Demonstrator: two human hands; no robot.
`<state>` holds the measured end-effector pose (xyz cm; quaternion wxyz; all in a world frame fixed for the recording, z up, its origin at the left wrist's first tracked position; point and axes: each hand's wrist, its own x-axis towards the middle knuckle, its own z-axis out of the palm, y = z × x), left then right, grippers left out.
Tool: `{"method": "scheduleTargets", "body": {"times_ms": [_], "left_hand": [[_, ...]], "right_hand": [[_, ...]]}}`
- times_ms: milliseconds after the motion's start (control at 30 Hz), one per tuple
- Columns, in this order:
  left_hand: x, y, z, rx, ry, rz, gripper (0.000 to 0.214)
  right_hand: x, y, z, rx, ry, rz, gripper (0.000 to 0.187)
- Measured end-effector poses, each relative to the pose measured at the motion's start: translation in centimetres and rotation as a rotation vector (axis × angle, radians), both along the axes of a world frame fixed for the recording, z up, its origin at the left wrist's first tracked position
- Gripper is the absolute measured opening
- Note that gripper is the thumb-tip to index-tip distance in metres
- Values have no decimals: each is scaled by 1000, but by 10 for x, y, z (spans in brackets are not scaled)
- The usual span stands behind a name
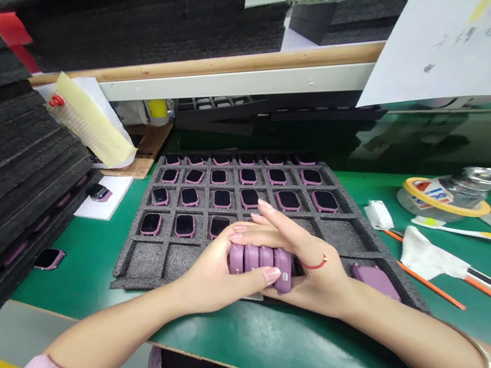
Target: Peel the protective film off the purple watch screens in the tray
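Several purple smartwatch cases (252, 258) are held side by side in a row between both of my hands, above the front of a grey foam tray (143, 259). My left hand (211, 281) closes on the row from the left, its thumb across the near sides. From the right, my right hand (320, 265) cups the row with its palm and fingers, which overlap the left fingertips. Black-screened purple watches (222, 198) lie in the tray's rear compartments. Another purple case (376, 282) sits in the front right corner, partly behind my right forearm.
Stacked black foam trays (5, 152) rise at left. A loose watch (49, 258) lies on the green table; another (98, 192) rests on a white pad (107, 200). At right are a glass bottle (445, 194), a toothbrush (474, 232) and thin sticks. A shelf (230, 81) crosses above.
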<state>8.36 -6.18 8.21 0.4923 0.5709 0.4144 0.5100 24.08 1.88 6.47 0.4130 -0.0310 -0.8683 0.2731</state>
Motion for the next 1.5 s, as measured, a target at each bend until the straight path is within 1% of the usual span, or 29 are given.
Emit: {"method": "scheduleTargets", "body": {"times_ms": [67,167,267,333,400,467,500,567,600,700,733,800,867,967,1067,1133,1167,1267,1367,1433,1467,1500], "left_hand": [[-1,0,0,10,3,-24,41],[0,2,-1,16,-22,-9,42],[2,3,-4,-15,-74,8,53],[3,3,-6,-59,-62,50,59],[4,2,-6,-81,-7,115,58],[3,0,-6,-57,54,168,59],[3,-1,-6,-37,79,184,61],[1,-2,-6,0,99,176,61],[0,-3,-6,19,95,159,58],[0,-3,-7,98,73,121,51],[0,-3,-7,129,79,122,51],[0,-3,-8,181,107,123,51],[0,-3,-9,219,132,121,49],[-1,-3,-9,304,169,110,46],[-3,-5,-10,381,258,133,46],[-4,-5,-11,384,322,161,48],[-4,-6,-12,378,336,163,48],[-3,-5,-15,390,302,131,42],[-3,-2,-18,468,298,106,41],[-4,-1,-19,511,342,115,51],[-4,-1,-19,509,354,130,60],[-4,-1,-18,472,340,147,73]], "right_hand": [[0,0,1,13,-1,-2,103],[1,0,2,9,-7,-17,101],[0,0,1,21,-27,-2,97],[0,1,0,63,-48,17,94],[0,2,-1,118,-66,24,93],[1,3,0,154,-74,21,98],[2,2,0,147,-73,20,102],[4,2,2,53,-49,9,103],[5,1,3,-34,-21,-3,97],[5,2,2,-345,106,-62,63],[4,2,2,-437,141,-85,55],[1,4,0,-594,167,-120,46],[-2,6,-1,-710,150,-119,45],[-3,7,-1,-838,69,-31,53],[0,5,-1,-927,-107,86,67],[2,2,0,-942,-183,133,75],[2,0,1,-933,-189,145,79],[-1,-7,4,-878,-167,119,92],[-4,-13,7,-834,-159,29,102],[-5,-15,9,-796,-145,-25,106],[-4,-15,10,-771,-142,-46,107],[-4,-15,11,-737,-138,-67,109]]}}
